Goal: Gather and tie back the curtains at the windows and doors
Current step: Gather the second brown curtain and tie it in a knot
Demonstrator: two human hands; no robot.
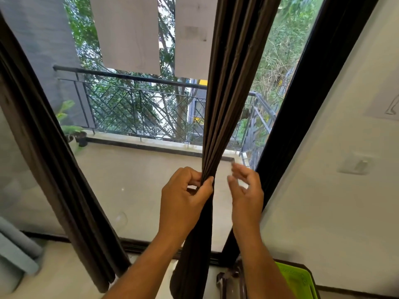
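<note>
A dark brown curtain (pixel 228 87) hangs down the middle of a glass balcony door, bunched into narrow pleats at waist height. My left hand (pixel 183 197) grips the gathered bunch, thumb and fingers curled round the folds. My right hand (pixel 246 190) hovers just right of the bunch, fingers spread and blurred, not touching the cloth. Below my hands the curtain falls loose to the floor. A second dark curtain (pixel 54 160) hangs gathered along the left edge of the door.
The dark door frame (pixel 302 117) stands right of my hands, with a white wall and a switch plate (pixel 356 166) beyond it. A green plastic basket (pixel 300 281) sits on the floor at lower right. Grey cushions (pixel 15 251) lie at lower left. Outside is a balcony with a railing (pixel 133 111).
</note>
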